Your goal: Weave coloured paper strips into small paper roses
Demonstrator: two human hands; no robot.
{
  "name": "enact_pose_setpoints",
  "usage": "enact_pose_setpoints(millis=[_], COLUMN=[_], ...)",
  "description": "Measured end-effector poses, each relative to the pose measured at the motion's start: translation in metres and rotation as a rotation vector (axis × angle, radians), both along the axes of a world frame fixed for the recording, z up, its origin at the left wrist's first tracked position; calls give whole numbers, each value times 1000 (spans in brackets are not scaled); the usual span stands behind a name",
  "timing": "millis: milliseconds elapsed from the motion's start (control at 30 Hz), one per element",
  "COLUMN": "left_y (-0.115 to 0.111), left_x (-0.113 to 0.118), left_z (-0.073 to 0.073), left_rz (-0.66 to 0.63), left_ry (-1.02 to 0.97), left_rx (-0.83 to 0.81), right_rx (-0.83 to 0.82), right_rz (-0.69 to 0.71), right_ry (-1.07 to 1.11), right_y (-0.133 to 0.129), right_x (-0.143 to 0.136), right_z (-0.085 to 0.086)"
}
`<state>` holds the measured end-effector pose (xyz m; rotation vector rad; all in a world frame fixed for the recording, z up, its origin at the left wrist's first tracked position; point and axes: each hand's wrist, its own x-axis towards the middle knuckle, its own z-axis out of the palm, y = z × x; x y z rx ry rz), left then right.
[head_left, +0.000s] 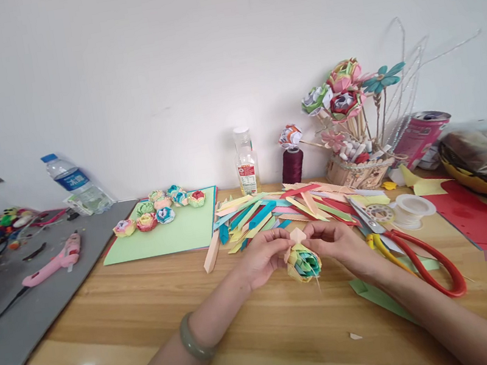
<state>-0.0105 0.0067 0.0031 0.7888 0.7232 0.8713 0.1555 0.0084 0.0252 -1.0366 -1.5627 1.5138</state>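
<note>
Between both hands, a little above the wooden table, is a paper flower (303, 264) with yellow and peach outer petals and a green-teal middle. A thin thread hangs from it. My left hand (267, 257) grips its left side with the fingers closed. My right hand (339, 244) pinches the upper right side, where a peach paper piece (298, 235) sticks up between the fingertips. Just behind the hands lies a pile of folded paper strips (253, 215) in many colours. Orange-handled scissors (428, 267) and yellow-handled scissors (389, 255) lie by my right forearm.
Several finished paper flowers (147, 221) sit on green paper sheets (165, 241) at the left. A pink glue gun (55, 264) rests on a grey mat (71, 290). Behind stand a glass bottle (247, 166), a thread spool (293, 166) and a flower basket (353, 174). Tape rolls (411, 208) lie right.
</note>
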Motion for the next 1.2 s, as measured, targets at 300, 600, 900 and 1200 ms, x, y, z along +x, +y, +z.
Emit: enact_pose_setpoints(millis=[300, 600, 900, 1200], left_y=[-1, 1, 0, 0], left_x=[2, 3, 6, 6], left_z=[2, 1, 0, 0], left_rz=[3, 70, 149, 216], left_ry=[37, 92, 181, 301], left_rx=[-13, 10, 16, 77], right_rx=[-15, -59, -57, 92], right_rz=[-8, -1, -22, -35], right_ry=[-3, 37, -43, -152], right_y=[-1, 2, 6, 6], right_x=[-2, -1, -2, -2], right_z=[1, -3, -12, -22])
